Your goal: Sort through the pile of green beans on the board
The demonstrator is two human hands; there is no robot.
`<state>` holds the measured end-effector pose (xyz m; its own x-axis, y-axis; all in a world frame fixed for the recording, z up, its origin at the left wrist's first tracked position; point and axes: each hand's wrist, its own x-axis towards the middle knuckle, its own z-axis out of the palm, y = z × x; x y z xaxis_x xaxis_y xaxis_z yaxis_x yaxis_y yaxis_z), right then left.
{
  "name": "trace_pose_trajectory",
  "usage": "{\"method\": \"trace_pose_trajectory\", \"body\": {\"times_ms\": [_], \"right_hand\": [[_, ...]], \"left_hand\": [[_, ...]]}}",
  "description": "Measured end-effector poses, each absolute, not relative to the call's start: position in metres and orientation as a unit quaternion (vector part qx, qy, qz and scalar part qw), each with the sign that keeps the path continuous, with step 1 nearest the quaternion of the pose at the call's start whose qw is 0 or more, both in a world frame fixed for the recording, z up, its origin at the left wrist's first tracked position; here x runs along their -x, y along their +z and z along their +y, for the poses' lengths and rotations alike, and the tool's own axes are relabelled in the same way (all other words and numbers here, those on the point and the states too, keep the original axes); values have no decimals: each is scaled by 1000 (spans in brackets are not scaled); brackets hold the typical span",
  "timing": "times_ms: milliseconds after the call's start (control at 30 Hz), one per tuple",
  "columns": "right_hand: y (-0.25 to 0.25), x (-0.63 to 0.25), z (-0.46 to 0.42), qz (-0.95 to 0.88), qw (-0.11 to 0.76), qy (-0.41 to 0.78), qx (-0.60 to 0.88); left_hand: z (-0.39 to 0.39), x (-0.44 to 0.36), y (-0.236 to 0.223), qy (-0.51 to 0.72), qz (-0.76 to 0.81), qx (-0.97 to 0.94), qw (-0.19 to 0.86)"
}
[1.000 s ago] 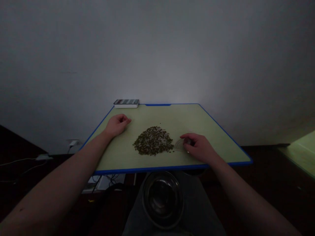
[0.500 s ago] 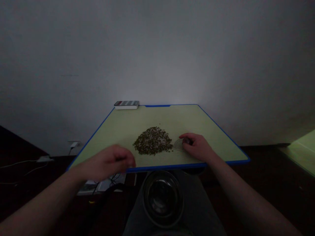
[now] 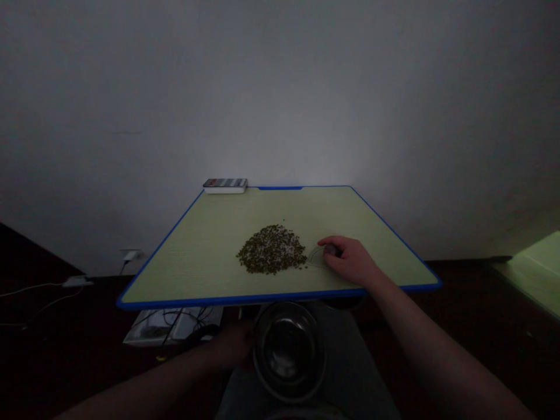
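The heap of small greenish-brown grains (image 3: 271, 251) lies near the middle of the pale yellow tabletop with blue edging (image 3: 184, 262). Status, by my judgement: grains largely collected into one heap, with one stray grain (image 3: 284, 220) apart beyond it and a few loose at its right edge. My right hand (image 3: 350, 256) has its fingers curled around a dark rounded knob (image 3: 333, 250), seemingly part of the clear, curved-edged piece (image 3: 315, 256) just beside the heap. My left hand (image 3: 238, 344) is at the left side of the round, shiny metal bowl (image 3: 315, 373), below the front edge; shadow prevents me telling whether those fingers grip it. The heap is left on the tabletop; the bowl's contents cannot be confirmed.
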<state>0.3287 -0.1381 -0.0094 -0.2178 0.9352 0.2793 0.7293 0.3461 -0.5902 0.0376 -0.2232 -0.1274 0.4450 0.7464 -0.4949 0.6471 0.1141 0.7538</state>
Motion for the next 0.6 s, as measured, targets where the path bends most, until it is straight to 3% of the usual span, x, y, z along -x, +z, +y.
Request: {"method": "trace_pose_trajectory", "body": {"times_ms": [267,467,600], "right_hand": [[-9,-329,-138,-762,307,177,542],[-10,-331,-138,-761,313,188,536],[-10,-330,-138,-763,311,182,537]], "left_hand": [[-221,-51,-157,77,552,-666,496],[-220,-63,-153,76,557,-677,475],[-224,-56,-150,66,534,-667,516]]}}
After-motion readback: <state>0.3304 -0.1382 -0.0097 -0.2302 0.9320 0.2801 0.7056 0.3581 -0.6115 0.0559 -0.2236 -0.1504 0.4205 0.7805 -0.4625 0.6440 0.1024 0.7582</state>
